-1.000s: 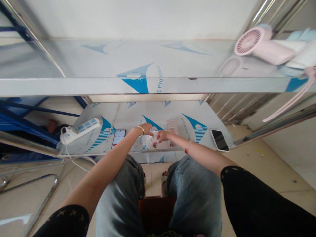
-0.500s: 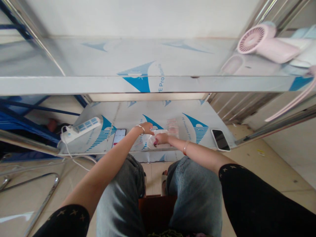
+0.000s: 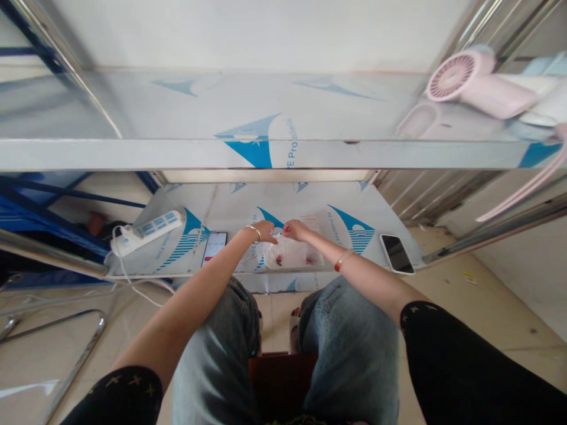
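A clear plastic bag lies on the lower shelf in front of me, with small dark red items showing at its near side. At the bag's upper left edge is my left hand, thumb and fingers curled around the thin plastic. My right hand is closed in a pinch at the bag's upper edge, close beside the left. Several red lines show on clear plastic just behind my right hand. The fingertips are small in view, so their exact hold is hard to see.
A phone with a lit screen lies left of my hands, and a dark-screened phone to the right. A white power strip with a cable sits at the left end. The upper shelf edge crosses above, bearing a pink handheld fan.
My right hand has moved up and slightly right, from the bag's near side to its upper edge, uncovering dark red items. The left hand stays nearly in place.
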### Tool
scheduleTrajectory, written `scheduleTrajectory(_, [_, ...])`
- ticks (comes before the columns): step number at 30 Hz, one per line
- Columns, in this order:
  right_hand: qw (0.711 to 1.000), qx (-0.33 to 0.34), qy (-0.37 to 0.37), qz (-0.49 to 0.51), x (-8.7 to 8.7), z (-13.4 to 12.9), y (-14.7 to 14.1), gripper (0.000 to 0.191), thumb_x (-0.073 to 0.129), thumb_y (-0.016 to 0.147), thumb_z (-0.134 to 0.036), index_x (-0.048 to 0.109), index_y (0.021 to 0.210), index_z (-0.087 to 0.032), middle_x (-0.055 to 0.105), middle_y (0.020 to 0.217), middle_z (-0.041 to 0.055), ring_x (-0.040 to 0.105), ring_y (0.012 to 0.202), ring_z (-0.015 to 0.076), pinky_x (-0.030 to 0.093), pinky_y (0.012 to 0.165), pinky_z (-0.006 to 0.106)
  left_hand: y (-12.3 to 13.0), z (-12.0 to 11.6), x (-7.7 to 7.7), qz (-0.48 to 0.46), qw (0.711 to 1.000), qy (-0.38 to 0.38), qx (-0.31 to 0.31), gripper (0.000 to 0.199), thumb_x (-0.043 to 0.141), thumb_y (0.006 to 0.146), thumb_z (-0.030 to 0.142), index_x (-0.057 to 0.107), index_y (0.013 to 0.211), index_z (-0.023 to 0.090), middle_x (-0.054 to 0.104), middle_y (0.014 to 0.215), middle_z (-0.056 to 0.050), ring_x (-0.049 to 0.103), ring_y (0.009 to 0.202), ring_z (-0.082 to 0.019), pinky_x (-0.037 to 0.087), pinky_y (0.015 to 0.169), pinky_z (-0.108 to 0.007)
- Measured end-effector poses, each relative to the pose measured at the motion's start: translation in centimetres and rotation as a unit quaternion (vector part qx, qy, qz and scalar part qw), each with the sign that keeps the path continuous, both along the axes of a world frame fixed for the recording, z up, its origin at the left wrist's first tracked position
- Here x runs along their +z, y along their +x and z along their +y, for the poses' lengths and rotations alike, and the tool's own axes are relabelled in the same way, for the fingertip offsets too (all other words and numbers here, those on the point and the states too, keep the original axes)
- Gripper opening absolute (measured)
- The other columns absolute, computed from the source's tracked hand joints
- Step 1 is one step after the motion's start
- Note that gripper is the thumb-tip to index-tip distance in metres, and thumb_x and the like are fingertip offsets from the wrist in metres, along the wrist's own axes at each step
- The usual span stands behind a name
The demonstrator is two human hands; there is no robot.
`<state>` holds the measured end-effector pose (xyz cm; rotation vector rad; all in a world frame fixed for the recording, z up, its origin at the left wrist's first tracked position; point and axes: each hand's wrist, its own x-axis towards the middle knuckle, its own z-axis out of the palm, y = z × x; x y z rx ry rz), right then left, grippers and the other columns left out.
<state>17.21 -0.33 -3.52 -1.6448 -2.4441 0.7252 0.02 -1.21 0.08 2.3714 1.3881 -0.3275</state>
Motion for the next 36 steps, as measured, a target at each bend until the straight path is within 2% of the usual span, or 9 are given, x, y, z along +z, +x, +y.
scheduleTrajectory(4, [0.986, -0.054, 0.005, 0.155, 0.6, 0.6, 0.5, 0.016, 0.062, 0.076, -0.020, 0.071, 0.083, -0.009, 0.071, 0.080, 0.0079, 0.058, 0.067, 0.0114, 0.040, 0.060, 0.019, -0.1, 0.2, -0.3, -0.001, 1.000, -0.003, 0.002, 0.053, 0.066, 0.069, 0.051, 0.060, 0.111, 0.018, 0.067, 0.107, -0.009, 0.061, 0.097, -0.024, 0.046, 0.079, -0.028])
scheduleTrajectory(8, [0.968, -0.033, -0.019, 0.247, 1.1, 0.6, 0.2, 0.021, 0.062, 0.075, -0.027, 0.070, 0.083, -0.009, 0.067, 0.074, 0.0049, 0.054, 0.061, 0.0095, 0.037, 0.055, 0.018, 0.1, 0.3, -0.5, -0.005, 1.000, 0.004, -0.002, 0.052, 0.066, 0.069, 0.049, 0.061, 0.109, 0.016, 0.066, 0.108, -0.010, 0.060, 0.098, -0.024, 0.045, 0.080, -0.029])
scheduleTrajectory(14, [0.961, 0.036, -0.080, 0.264, 1.3, -0.1, -0.7, 0.036, 0.067, 0.069, -0.042, 0.070, 0.079, -0.007, 0.062, 0.065, 0.0028, 0.045, 0.053, 0.0071, 0.032, 0.051, 0.020, 0.5, -0.3, 0.2, 0.007, 1.000, 0.001, 0.003, 0.040, 0.063, 0.075, 0.044, 0.065, 0.100, 0.014, 0.069, 0.100, -0.010, 0.062, 0.088, -0.022, 0.044, 0.071, -0.026])
scheduleTrajectory(20, [0.961, 0.020, -0.070, 0.266, 1.2, 0.2, -0.2, 0.039, 0.062, 0.073, -0.047, 0.069, 0.078, -0.009, 0.059, 0.062, 0.0019, 0.045, 0.053, 0.0069, 0.032, 0.050, 0.019, 0.4, -0.2, 0.1, 0.016, 1.000, 0.008, 0.010, 0.041, 0.063, 0.075, 0.045, 0.064, 0.102, 0.014, 0.069, 0.101, -0.010, 0.062, 0.089, -0.022, 0.044, 0.071, -0.025])
scheduleTrajectory(23, [0.969, -0.007, -0.067, 0.239, 0.8, 0.4, 0.5, 0.037, 0.058, 0.078, -0.043, 0.068, 0.079, -0.008, 0.060, 0.062, 0.0022, 0.045, 0.051, 0.0070, 0.031, 0.049, 0.019, 0.3, -0.1, -0.1, 0.012, 1.000, 0.007, 0.009, 0.045, 0.063, 0.075, 0.047, 0.063, 0.106, 0.015, 0.067, 0.106, -0.010, 0.062, 0.093, -0.022, 0.044, 0.073, -0.026])
scheduleTrajectory(27, [0.993, -0.008, -0.052, 0.108, -0.6, 0.2, 1.0, 0.025, 0.055, 0.080, -0.027, 0.070, 0.080, -0.007, 0.065, 0.066, 0.0049, 0.049, 0.052, 0.0089, 0.033, 0.050, 0.021, 0.3, -0.2, 0.1, 0.014, 1.000, 0.008, 0.004, 0.049, 0.062, 0.076, 0.048, 0.061, 0.110, 0.014, 0.066, 0.112, -0.011, 0.060, 0.097, -0.023, 0.044, 0.075, -0.026])
scheduleTrajectory(29, [0.996, 0.025, -0.058, 0.058, -1.5, -0.3, 0.9, 0.014, 0.060, 0.072, -0.013, 0.071, 0.080, -0.008, 0.068, 0.072, 0.0054, 0.054, 0.058, 0.0105, 0.036, 0.054, 0.020, 0.3, -0.3, 0.3, 0.023, 1.000, 0.010, -0.001, 0.048, 0.061, 0.076, 0.048, 0.062, 0.111, 0.013, 0.065, 0.113, -0.011, 0.060, 0.097, -0.023, 0.044, 0.075, -0.026])
scheduleTrajectory(32, [0.993, 0.100, -0.056, -0.006, -2.6, -1.2, 0.2, 0.025, 0.062, 0.062, 0.000, 0.073, 0.081, -0.011, 0.071, 0.082, 0.0054, 0.058, 0.067, 0.0122, 0.038, 0.058, 0.018, 0.4, -0.3, 0.4, 0.034, 0.999, 0.013, -0.009, 0.046, 0.061, 0.077, 0.047, 0.063, 0.109, 0.014, 0.065, 0.113, -0.011, 0.061, 0.096, -0.022, 0.044, 0.076, -0.025])
scheduleTrajectory(36, [0.975, 0.206, 0.000, -0.088, -3.0, -2.3, -0.9, 0.022, 0.070, 0.066, -0.012, 0.074, 0.088, -0.014, 0.071, 0.091, 0.0063, 0.060, 0.073, 0.0141, 0.037, 0.059, 0.019, 0.3, 0.0, 0.1, 0.033, 0.999, 0.020, -0.011, 0.044, 0.061, 0.076, 0.047, 0.065, 0.107, 0.017, 0.067, 0.110, -0.010, 0.061, 0.094, -0.022, 0.044, 0.074, -0.026])
